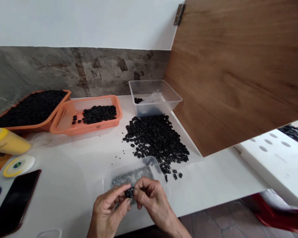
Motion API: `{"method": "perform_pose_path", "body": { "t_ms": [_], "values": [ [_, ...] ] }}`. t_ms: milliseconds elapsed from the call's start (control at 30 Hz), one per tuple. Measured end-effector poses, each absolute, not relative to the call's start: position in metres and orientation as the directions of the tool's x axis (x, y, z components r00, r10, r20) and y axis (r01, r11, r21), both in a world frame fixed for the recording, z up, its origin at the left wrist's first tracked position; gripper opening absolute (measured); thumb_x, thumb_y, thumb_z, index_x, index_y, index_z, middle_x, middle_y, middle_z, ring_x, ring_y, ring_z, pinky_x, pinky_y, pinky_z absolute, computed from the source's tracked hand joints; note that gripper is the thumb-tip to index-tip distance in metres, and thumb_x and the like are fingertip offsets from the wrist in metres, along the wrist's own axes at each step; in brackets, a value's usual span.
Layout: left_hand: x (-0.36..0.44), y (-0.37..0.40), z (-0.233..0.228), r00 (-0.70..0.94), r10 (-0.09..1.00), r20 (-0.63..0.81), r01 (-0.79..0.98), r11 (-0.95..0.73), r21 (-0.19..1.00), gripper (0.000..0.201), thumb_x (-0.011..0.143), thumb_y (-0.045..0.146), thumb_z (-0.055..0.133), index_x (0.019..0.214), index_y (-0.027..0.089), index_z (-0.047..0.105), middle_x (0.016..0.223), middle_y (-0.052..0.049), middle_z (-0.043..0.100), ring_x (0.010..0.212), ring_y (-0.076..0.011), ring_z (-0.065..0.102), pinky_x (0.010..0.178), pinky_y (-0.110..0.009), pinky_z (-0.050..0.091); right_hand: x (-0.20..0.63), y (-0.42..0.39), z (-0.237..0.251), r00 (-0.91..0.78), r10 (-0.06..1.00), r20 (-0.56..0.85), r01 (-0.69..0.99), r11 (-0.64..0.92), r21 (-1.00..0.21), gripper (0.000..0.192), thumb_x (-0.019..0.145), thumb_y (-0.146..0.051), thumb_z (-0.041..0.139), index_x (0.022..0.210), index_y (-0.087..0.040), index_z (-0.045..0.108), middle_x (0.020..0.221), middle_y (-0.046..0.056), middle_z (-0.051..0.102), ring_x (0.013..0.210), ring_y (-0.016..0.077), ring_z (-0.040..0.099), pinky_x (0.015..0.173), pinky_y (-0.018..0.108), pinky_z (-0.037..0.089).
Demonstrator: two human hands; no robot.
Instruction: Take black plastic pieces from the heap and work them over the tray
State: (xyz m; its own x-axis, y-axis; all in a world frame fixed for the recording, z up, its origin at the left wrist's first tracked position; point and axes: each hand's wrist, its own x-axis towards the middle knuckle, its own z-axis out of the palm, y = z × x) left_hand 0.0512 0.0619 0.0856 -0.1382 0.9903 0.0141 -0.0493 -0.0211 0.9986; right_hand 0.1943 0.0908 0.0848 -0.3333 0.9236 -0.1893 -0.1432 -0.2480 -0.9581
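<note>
White tabletop (72,172) spreads before us, grey stone wall behind. Our left hand (108,211) and right hand (152,201) pinch one small black piece (129,192) between closed fingertips at six o'clock, over a shallow clear tray (149,162). At one o'clock lies a loose pile of black pieces (156,138); orange baskets (64,115) sit at ten o'clock

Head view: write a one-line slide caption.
Both hands, left and right, pinch a small black part over a clear tray, beside a heap of black parts.
</note>
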Motion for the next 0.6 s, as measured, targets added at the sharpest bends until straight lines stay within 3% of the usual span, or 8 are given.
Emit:
{"method": "perform_pose_path", "body": {
  "t_ms": [167,300,600],
  "values": [
    [0.046,0.063,0.082,-0.125,0.992,0.023,-0.011,-0.024,1.000,0.027,0.069,0.013,0.072,0.091,0.028,0.078,0.063,0.002,0.069,0.047,-0.0093,0.063,0.049,-0.013,0.053,0.194,0.090,0.087,-0.343,0.919,-0.193,-0.138,-0.252,-0.958,0.037,0.081,-0.045,0.065,0.067,-0.012,0.056,0.052,-0.002,0.050,0.049,0.0080,0.046,0.049,0.020,0.034],
    [0.038,0.063,0.075,0.004,0.999,0.032,0.050,-0.032,0.998,0.029,0.074,0.014,0.071,0.099,0.028,0.077,0.065,0.000,0.071,0.051,-0.0122,0.067,0.052,-0.016,0.056,0.192,0.089,0.088,-0.337,0.920,-0.198,-0.131,-0.254,-0.958,0.040,0.081,-0.048,0.064,0.066,-0.012,0.054,0.051,-0.001,0.050,0.049,0.0086,0.047,0.049,0.020,0.034],
    [0.036,0.061,0.069,0.047,0.996,0.071,0.058,-0.074,0.996,0.032,0.077,0.014,0.069,0.106,0.028,0.075,0.073,-0.003,0.072,0.055,-0.0136,0.067,0.053,-0.019,0.056,0.196,0.087,0.086,-0.367,0.909,-0.198,-0.139,-0.264,-0.955,0.044,0.081,-0.053,0.063,0.067,-0.013,0.055,0.054,0.001,0.056,0.051,0.0094,0.051,0.050,0.020,0.035]
  ]
}}
